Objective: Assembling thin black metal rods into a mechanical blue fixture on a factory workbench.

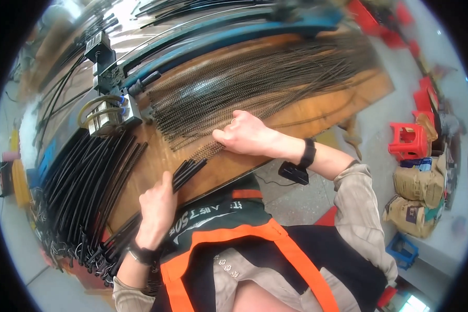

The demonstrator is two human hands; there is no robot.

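My left hand (157, 208) is closed round a small bundle of black tubes (189, 172) near the table's front edge. Thin, long coil springs (207, 151) lead from the upper ends of these tubes to my right hand (248, 135), whose fingers are closed on them. How far the springs reach inside the tubes is hidden. Beyond my right hand, a wide layer of similar dark springs (218, 86) lies lengthwise across the wooden table (322, 110). Many more black tubes (80, 182) fan out to the left of my left hand.
A small machine (106, 117) with hoses stands on the table at the far left. Behind the springs runs a blue metal beam (208, 44). On the floor at right are a red stool (408, 141), stacked brown sacks (418, 184) and a blue crate (402, 250).
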